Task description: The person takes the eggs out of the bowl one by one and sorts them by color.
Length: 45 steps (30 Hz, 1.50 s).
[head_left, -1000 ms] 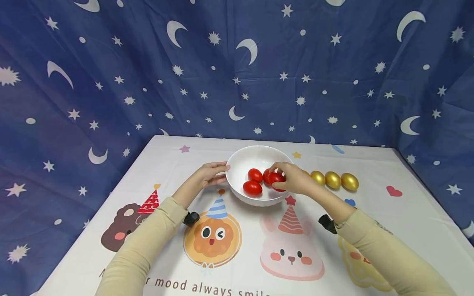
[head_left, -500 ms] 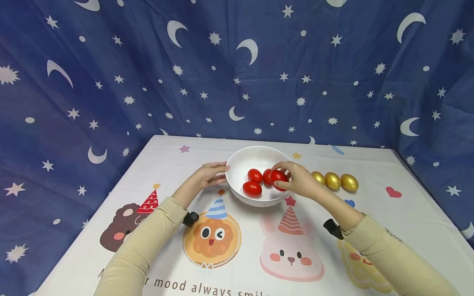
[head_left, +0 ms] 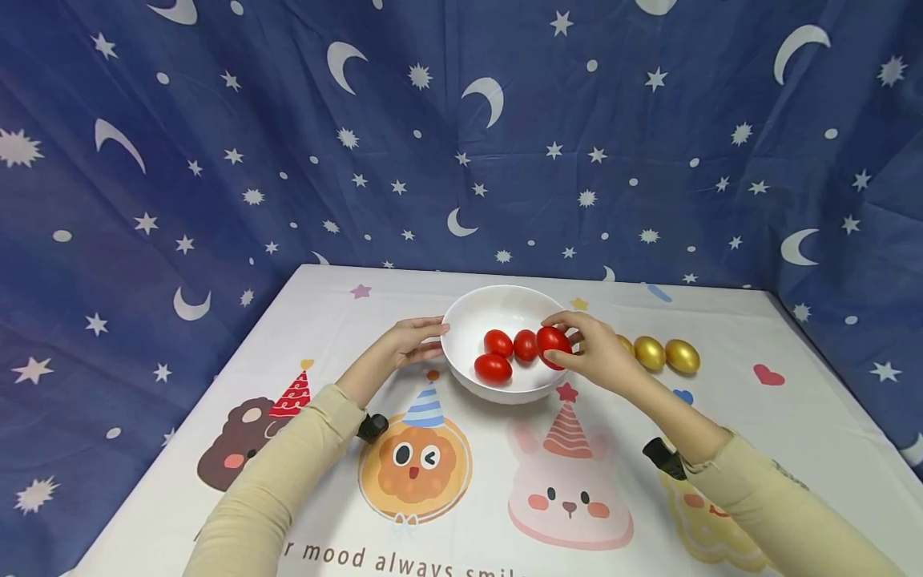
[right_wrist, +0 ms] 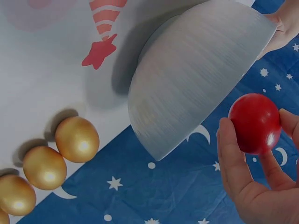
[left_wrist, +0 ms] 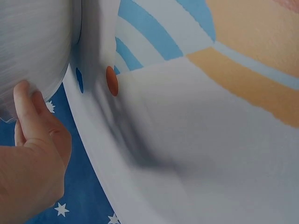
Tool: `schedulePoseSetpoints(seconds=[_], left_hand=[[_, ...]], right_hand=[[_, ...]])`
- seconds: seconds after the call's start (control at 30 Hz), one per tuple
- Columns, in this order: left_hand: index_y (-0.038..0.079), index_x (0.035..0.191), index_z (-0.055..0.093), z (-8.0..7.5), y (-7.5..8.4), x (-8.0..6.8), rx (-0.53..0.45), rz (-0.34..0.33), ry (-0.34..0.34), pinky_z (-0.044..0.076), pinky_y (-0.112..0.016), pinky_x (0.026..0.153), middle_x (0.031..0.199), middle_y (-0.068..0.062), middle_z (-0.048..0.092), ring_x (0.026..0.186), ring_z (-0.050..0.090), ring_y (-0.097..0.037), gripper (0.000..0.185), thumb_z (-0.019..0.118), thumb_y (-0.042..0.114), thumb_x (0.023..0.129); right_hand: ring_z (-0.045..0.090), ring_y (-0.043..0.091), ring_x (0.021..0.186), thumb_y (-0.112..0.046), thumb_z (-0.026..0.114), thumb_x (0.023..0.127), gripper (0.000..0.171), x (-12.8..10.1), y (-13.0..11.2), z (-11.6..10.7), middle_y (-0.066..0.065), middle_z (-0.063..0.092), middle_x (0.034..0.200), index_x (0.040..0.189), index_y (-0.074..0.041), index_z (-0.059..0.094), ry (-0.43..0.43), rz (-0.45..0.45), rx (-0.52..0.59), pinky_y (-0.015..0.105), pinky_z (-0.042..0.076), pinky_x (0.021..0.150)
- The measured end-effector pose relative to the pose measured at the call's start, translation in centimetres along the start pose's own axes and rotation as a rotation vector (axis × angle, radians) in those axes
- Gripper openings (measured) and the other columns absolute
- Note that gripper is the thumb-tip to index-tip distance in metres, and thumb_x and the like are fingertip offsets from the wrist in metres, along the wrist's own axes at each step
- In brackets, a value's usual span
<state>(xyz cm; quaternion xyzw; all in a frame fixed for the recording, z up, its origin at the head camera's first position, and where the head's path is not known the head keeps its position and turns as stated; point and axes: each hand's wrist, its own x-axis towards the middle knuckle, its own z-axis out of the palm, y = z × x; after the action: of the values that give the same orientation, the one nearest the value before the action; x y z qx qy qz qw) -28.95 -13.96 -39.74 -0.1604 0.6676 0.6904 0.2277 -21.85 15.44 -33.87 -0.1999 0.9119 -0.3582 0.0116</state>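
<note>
A white bowl [head_left: 476,308] stands on the table with three red eggs [head_left: 493,369] inside. My left hand [head_left: 407,340] holds the bowl by its left rim; in the left wrist view its fingers [left_wrist: 29,112] lie against the outer wall. At the bowl's right side, my right hand [head_left: 594,349] pinches another red egg [head_left: 553,346] between thumb and fingers. That egg overlaps the right rim in the head view. In the right wrist view the held red egg [right_wrist: 255,123] shows above the level of the bowl's rim, with fingertips on both its sides.
Several gold eggs [head_left: 682,357] lie in a row right of the bowl, partly hidden behind my right hand. The white tablecloth [head_left: 735,433] carries printed cartoon figures. A blue curtain [head_left: 404,144] with moons and stars hangs behind the table.
My right hand has lifted the red egg from among the others and moved it slightly right, toward the bowl's right rim. My left hand and the bowl have stayed in place.
</note>
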Motion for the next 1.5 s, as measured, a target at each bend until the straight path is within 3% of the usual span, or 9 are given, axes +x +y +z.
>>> schedulePoseSetpoints(seconds=[0.13,0.27,0.43,0.53,0.8,1.03,1.33,1.5], left_hand=[[0.014,0.134,0.053,-0.3,-0.1,0.5,-0.003,0.006,-0.014,0.060,-0.020,0.082,0.127,-0.011,0.057,0.101,0.064,-0.018,0.052,0.070,0.018,0.086],[0.014,0.138,0.050,0.0,0.3,-0.2,0.003,-0.003,0.005,0.059,-0.020,0.083,0.133,-0.012,0.052,0.101,0.063,-0.017,0.050,0.065,0.016,0.090],[0.013,0.141,0.045,0.2,0.5,-0.7,-0.008,-0.011,-0.013,0.061,-0.017,0.073,0.138,-0.014,0.048,0.078,0.063,-0.011,0.052,0.062,0.015,0.091],[0.013,0.141,0.045,0.2,0.5,-0.6,-0.005,-0.014,-0.018,0.061,-0.016,0.070,0.138,-0.015,0.048,0.076,0.062,-0.010,0.052,0.062,0.014,0.092],[0.014,0.140,0.046,0.3,0.5,-0.8,0.013,-0.020,-0.006,0.061,-0.017,0.071,0.133,-0.013,0.050,0.083,0.060,-0.012,0.052,0.063,0.015,0.091],[0.015,0.139,0.048,0.3,0.6,-0.7,0.025,-0.026,0.009,0.061,-0.017,0.070,0.136,-0.014,0.049,0.086,0.060,-0.013,0.051,0.064,0.015,0.091],[0.017,0.137,0.051,0.5,0.7,-0.8,0.034,-0.021,0.045,0.061,-0.017,0.070,0.136,-0.014,0.050,0.101,0.060,-0.019,0.050,0.066,0.012,0.089],[0.016,0.136,0.052,0.5,0.9,-1.0,0.066,-0.010,0.046,0.061,-0.018,0.069,0.135,-0.015,0.052,0.093,0.063,-0.018,0.050,0.065,0.010,0.088]], right_hand=[[0.061,0.034,0.094,-0.009,0.071,0.083,0.039,-0.6,0.1,-0.3,0.020,0.061,0.113,0.119,-0.004,0.058,0.021,0.007,0.010,0.037,0.063,0.073],[0.062,0.034,0.094,-0.010,0.071,0.083,0.039,-1.2,0.3,-0.6,0.020,0.061,0.112,0.119,-0.003,0.058,0.035,0.002,0.021,0.037,0.064,0.072],[0.062,0.036,0.095,-0.009,0.071,0.083,0.039,-1.8,0.6,-0.8,0.022,0.061,0.110,0.119,-0.001,0.058,0.057,-0.008,0.049,0.039,0.064,0.072],[0.063,0.036,0.093,-0.009,0.071,0.083,0.039,-2.1,0.9,-0.9,0.022,0.061,0.109,0.119,-0.001,0.057,0.069,0.001,0.048,0.039,0.064,0.071],[0.062,0.032,0.088,-0.007,0.071,0.082,0.039,-3.4,1.3,-1.5,0.021,0.063,0.107,0.118,-0.001,0.058,0.101,0.014,-0.010,0.036,0.064,0.069],[0.065,0.033,0.088,-0.002,0.072,0.080,0.039,-4.2,1.8,-2.0,0.022,0.066,0.105,0.116,0.001,0.059,0.124,-0.018,-0.023,0.042,0.063,0.075],[0.063,0.030,0.083,-0.006,0.074,0.079,0.039,-5.0,2.9,-2.2,0.021,0.065,0.100,0.113,0.005,0.059,0.128,-0.005,-0.038,0.030,0.062,0.066],[0.062,0.029,0.083,-0.008,0.074,0.080,0.039,-5.2,3.7,-1.8,0.021,0.064,0.100,0.113,0.004,0.059,0.119,0.043,-0.038,0.029,0.062,0.065]])
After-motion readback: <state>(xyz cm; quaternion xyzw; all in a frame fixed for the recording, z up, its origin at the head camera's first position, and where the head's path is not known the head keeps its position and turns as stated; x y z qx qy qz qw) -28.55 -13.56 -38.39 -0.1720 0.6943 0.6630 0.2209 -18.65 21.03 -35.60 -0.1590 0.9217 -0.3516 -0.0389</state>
